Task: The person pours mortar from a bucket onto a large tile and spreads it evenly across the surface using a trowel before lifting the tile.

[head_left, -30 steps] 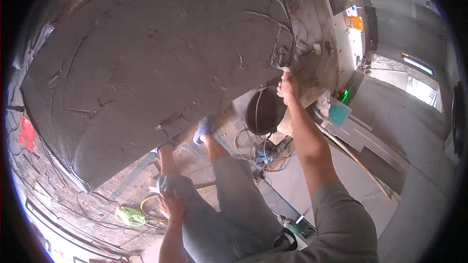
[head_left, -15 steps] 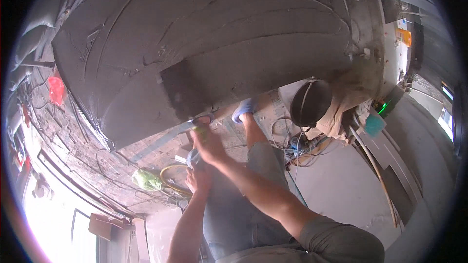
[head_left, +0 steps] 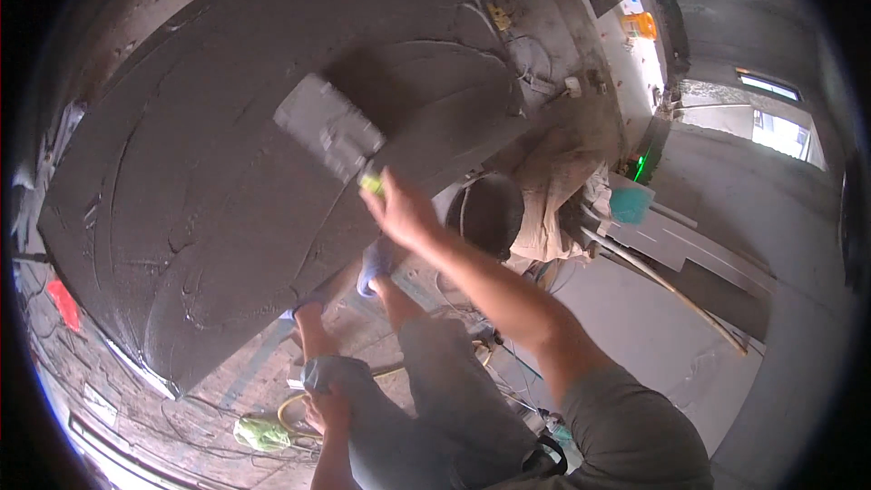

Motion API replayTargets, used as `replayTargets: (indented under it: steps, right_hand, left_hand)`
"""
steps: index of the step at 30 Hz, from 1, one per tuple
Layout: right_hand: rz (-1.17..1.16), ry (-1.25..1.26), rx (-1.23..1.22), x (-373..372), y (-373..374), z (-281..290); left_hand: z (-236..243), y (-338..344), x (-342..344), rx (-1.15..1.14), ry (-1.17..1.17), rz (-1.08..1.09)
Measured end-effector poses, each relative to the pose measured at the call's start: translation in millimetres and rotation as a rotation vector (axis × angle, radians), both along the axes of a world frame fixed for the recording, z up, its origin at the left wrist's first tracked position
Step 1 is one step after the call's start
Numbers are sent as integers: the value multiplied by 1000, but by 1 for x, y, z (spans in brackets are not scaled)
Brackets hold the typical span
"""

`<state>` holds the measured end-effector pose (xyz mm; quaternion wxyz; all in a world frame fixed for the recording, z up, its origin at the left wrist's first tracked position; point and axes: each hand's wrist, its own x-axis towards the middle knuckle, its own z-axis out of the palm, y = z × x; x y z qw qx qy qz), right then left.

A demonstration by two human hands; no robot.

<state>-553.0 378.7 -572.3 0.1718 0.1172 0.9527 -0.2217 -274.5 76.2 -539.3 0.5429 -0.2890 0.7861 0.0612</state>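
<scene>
My right hand [head_left: 406, 209] is closed round the yellow-green handle of a flat, wide-bladed trowel [head_left: 318, 118]. Grey mortar smears the blade, which lies over a large panel [head_left: 209, 109] coated in dark grey mortar with curved ridges and streaks. Motion blurs the trowel slightly, and I cannot tell whether its whole face touches the coating. On my left knee rests my left hand [head_left: 328, 406], its fingers laid over the trouser cloth and holding no tool.
A dark bucket [head_left: 491, 214] stands by the panel's near right edge, beside crumpled brown sheeting [head_left: 546, 218]. A light green bag [head_left: 261, 433], hoses and cables lie on the dusty floor. A long pole [head_left: 667, 289] leans at right. An orange bucket [head_left: 641, 25] is farther back.
My right hand has swung forward and up from near my left knee, carrying the trowel out over the panel. My left hand remains at the knee. The view has shifted rightward.
</scene>
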Motion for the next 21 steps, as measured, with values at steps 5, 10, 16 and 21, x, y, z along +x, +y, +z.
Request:
replayTargets:
  steps: [5,10,16,21]
  right_hand:
    - [-339,166,121,-103,140,-9]
    - [-900,-63,-442,-90,153,-33]
    - [-659,511,-209,76,284,-57]
    - [-1231,140,-714,25,190,-20]
  left_hand:
    - [-9,7,15,-10,18,-76]
    - [-2,-19,19,-117,-7,-146]
    - [-25,68,18,44,-12,-99]
    - [-3,16,9,-40,-12,-59]
